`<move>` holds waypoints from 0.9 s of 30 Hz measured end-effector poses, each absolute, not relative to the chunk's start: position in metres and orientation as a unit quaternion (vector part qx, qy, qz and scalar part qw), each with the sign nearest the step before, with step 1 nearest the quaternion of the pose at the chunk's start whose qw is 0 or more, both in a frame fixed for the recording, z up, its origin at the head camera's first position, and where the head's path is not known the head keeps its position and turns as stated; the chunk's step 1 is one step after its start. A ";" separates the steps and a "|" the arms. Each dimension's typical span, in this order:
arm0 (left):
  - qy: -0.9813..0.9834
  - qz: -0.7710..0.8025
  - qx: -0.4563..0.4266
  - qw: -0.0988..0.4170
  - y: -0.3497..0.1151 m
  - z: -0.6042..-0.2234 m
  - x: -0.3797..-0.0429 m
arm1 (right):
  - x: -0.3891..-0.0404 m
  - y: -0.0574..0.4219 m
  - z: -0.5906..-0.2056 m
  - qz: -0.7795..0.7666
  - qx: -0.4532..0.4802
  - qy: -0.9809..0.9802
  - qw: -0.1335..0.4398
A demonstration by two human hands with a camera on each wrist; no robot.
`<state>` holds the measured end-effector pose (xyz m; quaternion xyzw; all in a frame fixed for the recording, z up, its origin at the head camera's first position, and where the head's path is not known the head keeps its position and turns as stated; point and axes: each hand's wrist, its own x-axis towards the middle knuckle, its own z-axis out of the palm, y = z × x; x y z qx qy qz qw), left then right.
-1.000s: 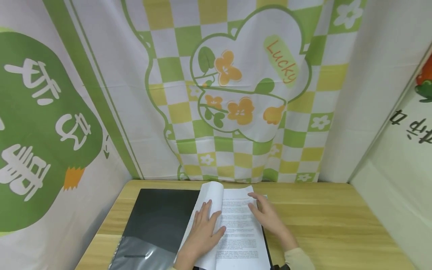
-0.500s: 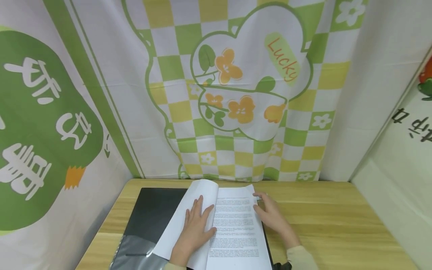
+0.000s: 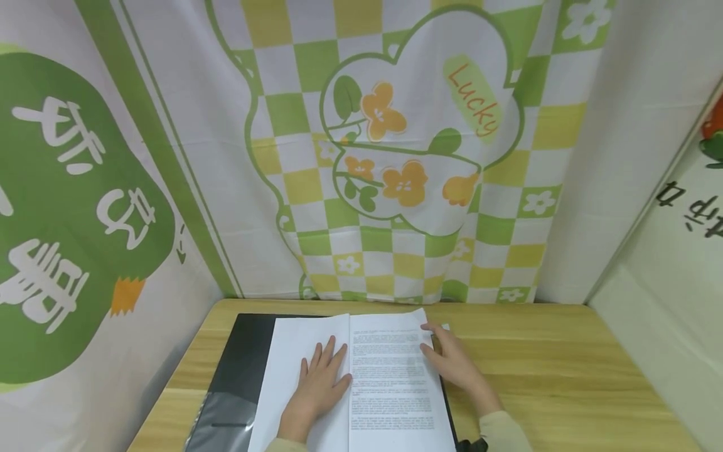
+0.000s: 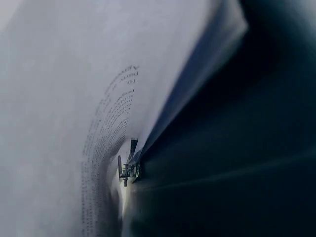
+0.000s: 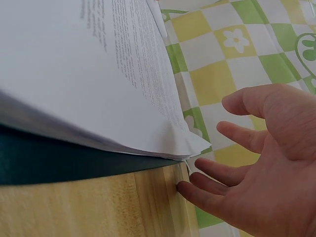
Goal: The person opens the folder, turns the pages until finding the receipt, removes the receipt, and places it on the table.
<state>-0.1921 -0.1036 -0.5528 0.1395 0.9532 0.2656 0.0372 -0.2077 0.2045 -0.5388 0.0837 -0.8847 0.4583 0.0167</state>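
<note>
A black folder (image 3: 240, 358) lies spread on the table, holding a stack of printed sheets (image 3: 391, 389). On its left side a blank-looking sheet (image 3: 296, 348) is turned over flat. My left hand (image 3: 319, 384) rests on that sheet with its fingers spread. Beside the stack's upper right edge is my right hand (image 3: 452, 361). The right wrist view shows its fingers (image 5: 234, 134) loosely extended near the sheets' lifted corner (image 5: 195, 143), gripping nothing. In the left wrist view a curved printed page (image 4: 74, 123) and a small metal part (image 4: 129, 170) appear; the left hand is out of sight there.
The wooden table (image 3: 542, 376) extends to the right of the folder. A clear plastic pocket (image 3: 223, 420) covers the folder's lower left. Behind stands a green and yellow checked cloth (image 3: 407, 263), with printed cloth walls on both sides.
The curled sheet has come down flat on the left side, and my left hand has moved left with it. My right hand has shifted slightly right, staying by the page edge.
</note>
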 end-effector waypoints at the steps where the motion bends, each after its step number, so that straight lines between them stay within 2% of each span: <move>1: 0.953 0.269 0.135 0.043 -0.105 -0.556 -0.193 | -0.208 0.204 -0.540 0.460 0.084 -0.884 0.013; 9: 0.950 0.281 0.120 0.063 -0.112 -0.576 -0.198 | -0.211 0.203 -0.544 0.486 0.084 -0.870 -0.006; 16: 0.954 0.264 0.120 0.081 -0.116 -0.579 -0.197 | -0.213 0.204 -0.542 0.528 0.052 -0.847 -0.009; 27: 0.945 0.284 0.122 0.109 -0.124 -0.556 -0.184 | -0.213 0.206 -0.544 0.563 0.005 -0.826 -0.018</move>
